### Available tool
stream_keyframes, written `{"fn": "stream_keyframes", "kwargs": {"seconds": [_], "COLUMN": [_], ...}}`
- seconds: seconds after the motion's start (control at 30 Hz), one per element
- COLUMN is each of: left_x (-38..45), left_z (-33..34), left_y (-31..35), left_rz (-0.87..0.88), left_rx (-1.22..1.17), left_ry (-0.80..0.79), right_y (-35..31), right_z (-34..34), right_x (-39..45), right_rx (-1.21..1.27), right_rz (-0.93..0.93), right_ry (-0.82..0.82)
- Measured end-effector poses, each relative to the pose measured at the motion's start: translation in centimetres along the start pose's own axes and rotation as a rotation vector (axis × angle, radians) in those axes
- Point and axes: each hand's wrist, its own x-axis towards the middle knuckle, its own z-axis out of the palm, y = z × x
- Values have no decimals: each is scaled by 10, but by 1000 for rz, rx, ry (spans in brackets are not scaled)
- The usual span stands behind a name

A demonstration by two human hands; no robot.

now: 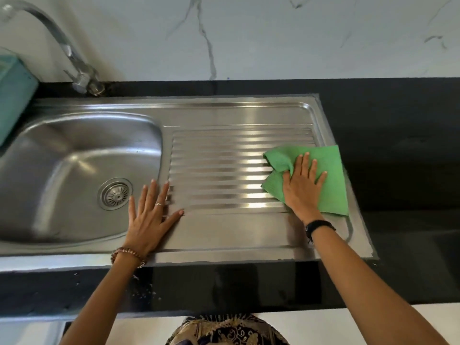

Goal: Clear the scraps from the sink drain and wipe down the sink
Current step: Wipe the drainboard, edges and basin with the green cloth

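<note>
Head view: the green cloth lies spread at centre right of the frame, over the right end of the ribbed drainboard of the steel sink, and my right hand presses it flat with fingers splayed, pinning rather than clutching it. My left hand, open and holding nothing, braces at lower centre on the ledge between drainboard and basin, whose drain strainer at lower left looks free of scraps. To wipe well, I judge it best to keep my palm flat and stroke along the ribs, so the cloth reaches the grooves.
</note>
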Motion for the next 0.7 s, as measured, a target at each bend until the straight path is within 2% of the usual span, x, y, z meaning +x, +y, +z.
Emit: {"fn": "stream_keyframes", "kwargs": {"seconds": [0.1,0.27,0.37,0.5,0.7], "left_x": [-3,-2,-1,0,-2], "left_z": [-4,-2,1,-1,-4], "left_y": [-9,-14,-22,-25,-32], "left_rz": [-150,-129,-179,-223,-152], "left_rx": [-157,-215,-237,-374,-436], "left_ry": [-67,-46,-56,-58,-105], "right_y": [-51,-184,-241,-250,-230], "right_z": [10,38,49,56,60], "right_x": [-13,-43,-55,-64,-90], "right_rx": [12,22,-3,-48,-72], "right_rz": [-72,-332,-441,-522,-630], "right_ry": [-1,-51,-81,-83,-86]}}
